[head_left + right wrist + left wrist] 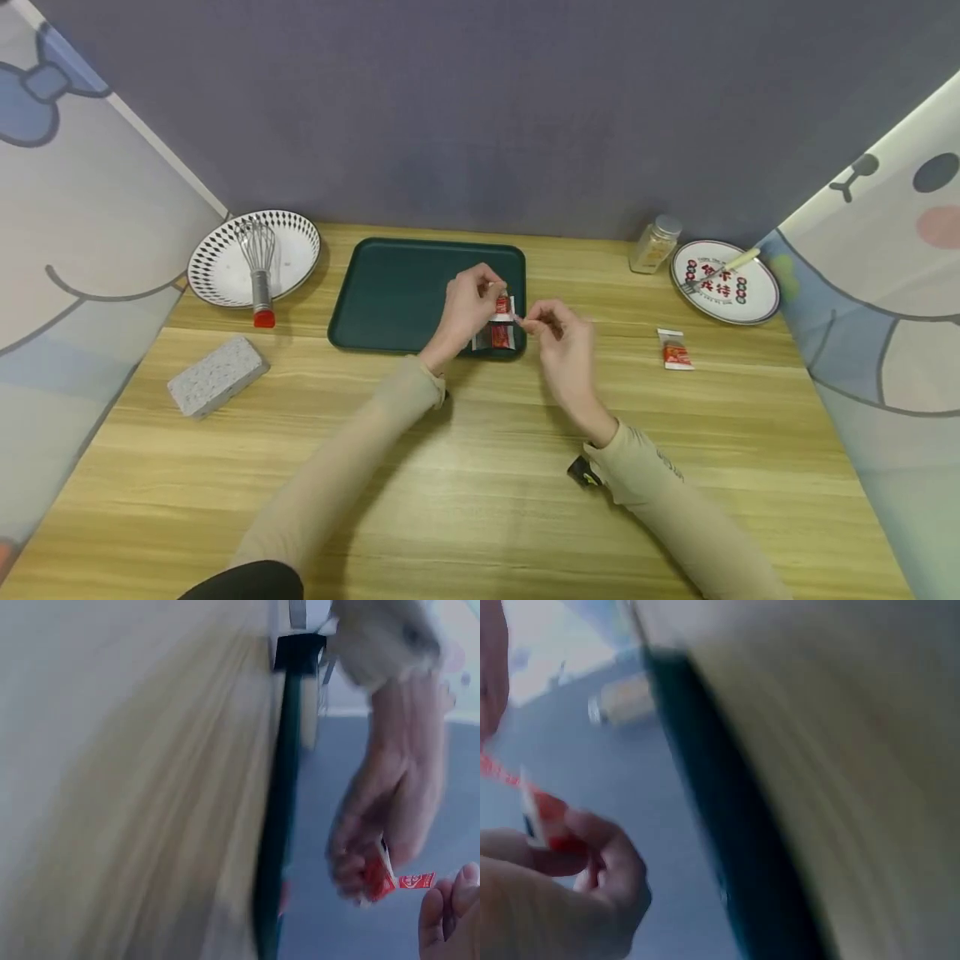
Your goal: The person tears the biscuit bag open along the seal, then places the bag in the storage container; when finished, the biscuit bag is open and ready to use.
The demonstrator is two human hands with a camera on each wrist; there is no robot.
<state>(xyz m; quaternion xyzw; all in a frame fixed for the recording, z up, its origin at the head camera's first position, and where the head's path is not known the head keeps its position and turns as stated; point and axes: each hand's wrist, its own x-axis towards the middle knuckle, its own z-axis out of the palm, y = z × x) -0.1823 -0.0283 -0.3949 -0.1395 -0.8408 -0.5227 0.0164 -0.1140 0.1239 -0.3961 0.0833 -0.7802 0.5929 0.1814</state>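
Observation:
Over the right end of a dark green tray [397,287], my left hand [471,307] pinches a small red packet [379,876] with pale ends. My right hand [567,354] pinches a narrow red strip [416,880] at the packet's side. Whether this strip is still joined to the packet I cannot tell. Beneath the hands, a second red packet [502,337] with clear ends lies in the tray's near right corner. To the right, a third red and white packet [676,350] lies on the table.
Left of the tray are a patterned bowl [212,265] with a whisk [260,275] and a grey speckled block [217,377]. At the back right stand a lidded jar [654,244] and a printed plate [753,300] holding a fork [727,268]. Walls border the table.

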